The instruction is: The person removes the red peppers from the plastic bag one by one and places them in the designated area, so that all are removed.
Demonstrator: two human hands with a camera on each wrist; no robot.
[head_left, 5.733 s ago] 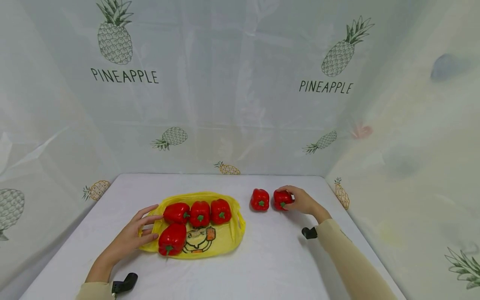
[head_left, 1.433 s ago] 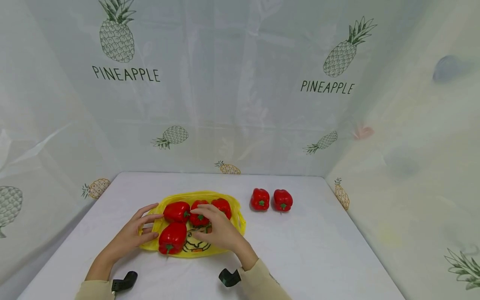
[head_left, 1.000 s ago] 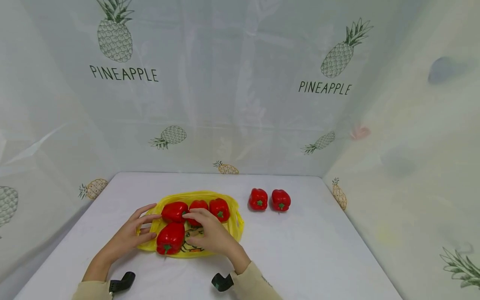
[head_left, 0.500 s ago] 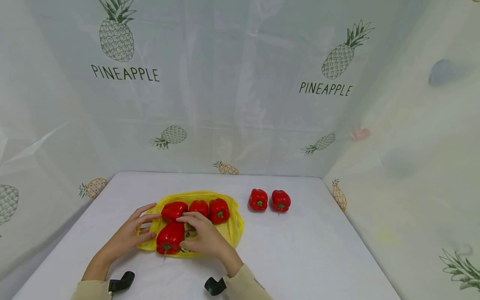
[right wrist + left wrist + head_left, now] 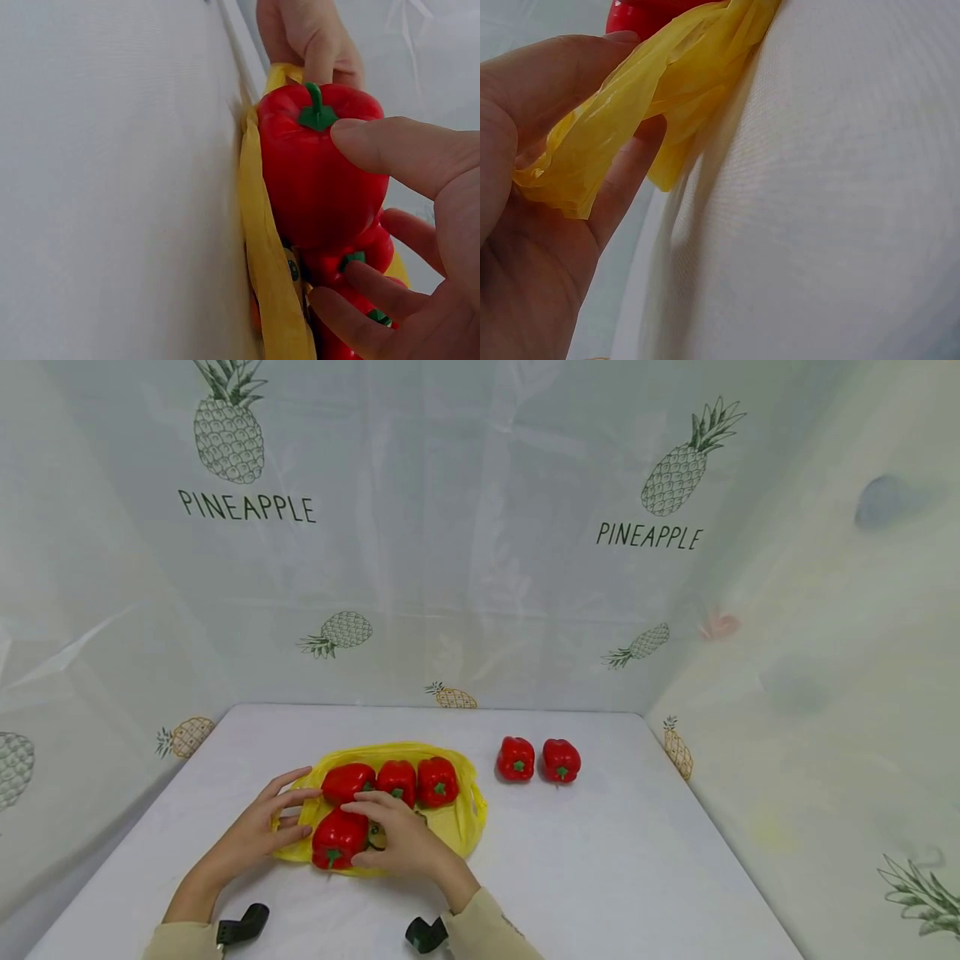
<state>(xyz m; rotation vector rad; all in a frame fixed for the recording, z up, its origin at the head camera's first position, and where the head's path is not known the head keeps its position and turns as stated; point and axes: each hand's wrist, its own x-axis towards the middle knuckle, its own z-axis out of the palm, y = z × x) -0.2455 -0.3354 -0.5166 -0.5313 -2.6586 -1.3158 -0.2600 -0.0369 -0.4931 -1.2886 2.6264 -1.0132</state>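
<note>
A yellow plastic bag (image 5: 453,839) lies flat with several red bell peppers (image 5: 437,782) on it. My left hand (image 5: 258,827) is at its left end. In the left wrist view, the handle of the bag (image 5: 619,124) runs between the thumb and fingers, which hold it. My right hand (image 5: 405,839) reaches over the near-left bell pepper (image 5: 319,176). Its thumb lies at the shoulder beside the green stem, and another fingertip is by the pepper's far side. The other fingers (image 5: 367,307) are spread. A printed cartoon on the bag is mostly hidden under the right hand.
Two more red bell peppers, one left (image 5: 516,759) and one right (image 5: 561,762), stand side by side right of the bag. A white cloth covers the table (image 5: 600,868). A pineapple-print curtain (image 5: 465,527) rises behind it.
My right hand left the far-right bell pepper, came over the bag, then slid left from the middle pepper to the near-left one. The left hand has stayed at the bag's end.
</note>
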